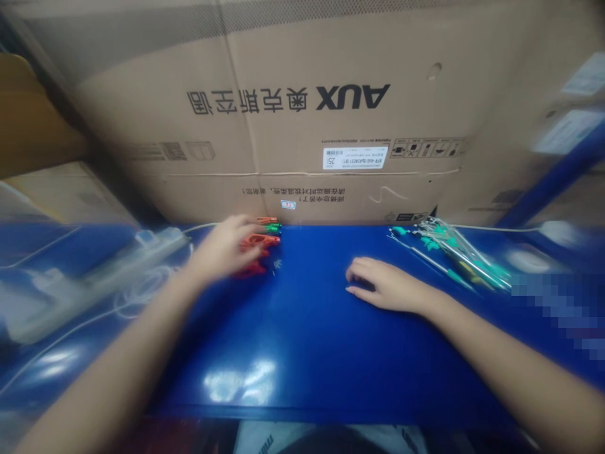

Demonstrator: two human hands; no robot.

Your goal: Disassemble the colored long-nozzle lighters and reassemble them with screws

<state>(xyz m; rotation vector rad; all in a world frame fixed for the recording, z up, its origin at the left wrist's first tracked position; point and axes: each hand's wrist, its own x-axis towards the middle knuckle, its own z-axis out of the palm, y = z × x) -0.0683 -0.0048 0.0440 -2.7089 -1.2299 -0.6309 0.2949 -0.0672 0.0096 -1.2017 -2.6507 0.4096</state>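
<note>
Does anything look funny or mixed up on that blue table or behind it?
Yes, the big cardboard behind the table looks odd: its AUX lettering is upside down. The thin green-and-white pieces beyond the right hand look a bit messy, fanning out unevenly.

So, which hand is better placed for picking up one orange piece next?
Left, most likely. The left hand is at the orange pieces, while the right hand is apart from them, closer to the thin rods with green parts.
</note>
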